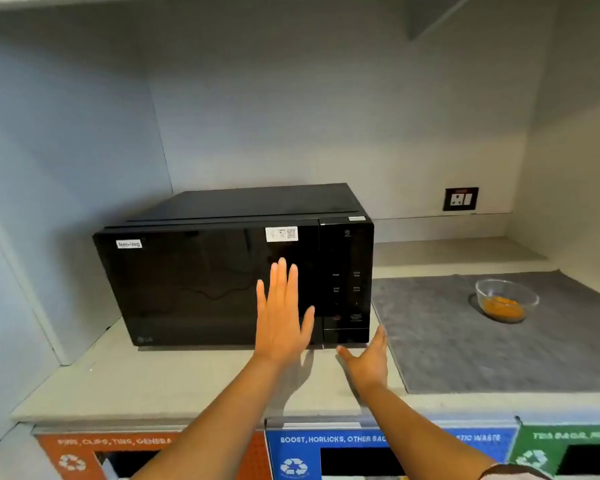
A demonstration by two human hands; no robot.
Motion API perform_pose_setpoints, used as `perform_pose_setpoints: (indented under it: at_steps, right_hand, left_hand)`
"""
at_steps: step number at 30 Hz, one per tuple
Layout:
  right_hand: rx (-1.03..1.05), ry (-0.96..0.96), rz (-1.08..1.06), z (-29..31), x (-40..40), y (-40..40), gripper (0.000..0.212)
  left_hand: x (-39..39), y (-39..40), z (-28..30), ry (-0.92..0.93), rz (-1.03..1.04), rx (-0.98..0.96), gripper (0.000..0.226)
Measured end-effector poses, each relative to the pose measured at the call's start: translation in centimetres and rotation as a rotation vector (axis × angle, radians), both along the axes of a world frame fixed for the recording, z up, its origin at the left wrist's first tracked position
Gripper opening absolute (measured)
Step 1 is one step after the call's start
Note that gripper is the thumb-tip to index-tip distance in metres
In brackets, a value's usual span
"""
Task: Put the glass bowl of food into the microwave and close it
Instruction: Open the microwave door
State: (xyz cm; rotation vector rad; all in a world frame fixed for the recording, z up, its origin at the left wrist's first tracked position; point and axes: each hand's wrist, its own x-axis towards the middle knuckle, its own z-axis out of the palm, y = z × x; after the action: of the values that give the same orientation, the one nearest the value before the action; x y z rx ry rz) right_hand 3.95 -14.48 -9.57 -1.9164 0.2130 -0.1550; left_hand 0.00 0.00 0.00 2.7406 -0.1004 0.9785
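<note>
A black microwave [201, 271] stands on the pale counter with its door shut; a "Non-Veg" label is at its top left. My left hand [283, 317] is flat and spread in front of the door's right part, fingers up. My right hand [369, 362] is open, palm turned left, just below the microwave's lower right corner near the control panel. A clear glass bowl [506, 299] with orange food in it sits on a grey mat [437, 334] to the right of the microwave, well away from both hands.
A wall socket [460, 199] is on the back wall at right. Below the counter's front edge are waste bins with orange [84, 452], blue [302, 455] and green [568, 452] labels. A wall panel closes the alcove on the left.
</note>
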Motion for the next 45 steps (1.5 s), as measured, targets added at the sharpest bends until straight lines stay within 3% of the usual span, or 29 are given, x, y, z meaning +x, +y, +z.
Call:
perform_pose_setpoints:
  at_steps: [5, 13, 31, 45]
  right_hand:
    - [0.110, -0.032, 0.030, 0.0, 2.1, 0.9, 0.101]
    - [0.104, -0.076, -0.020, -1.1, 3.2, 1.2, 0.093]
    - [0.030, -0.082, -0.078, -1.8, 3.9, 1.5, 0.088]
    - [-0.018, -0.066, -0.133, -2.1, 4.4, 1.9, 0.081]
  left_hand:
    - [1.9, 0.6, 4.3, -0.145, 0.018, 0.000, 0.072]
    - [4.9, 0.2, 7.8, -0.180, 0.049, 0.051, 0.069]
    - [7.1, -0.3, 7.0, -0.252, 0.092, 0.156, 0.069]
    - [6.0, -0.4, 7.1, -0.329, 0.054, 0.109, 0.061]
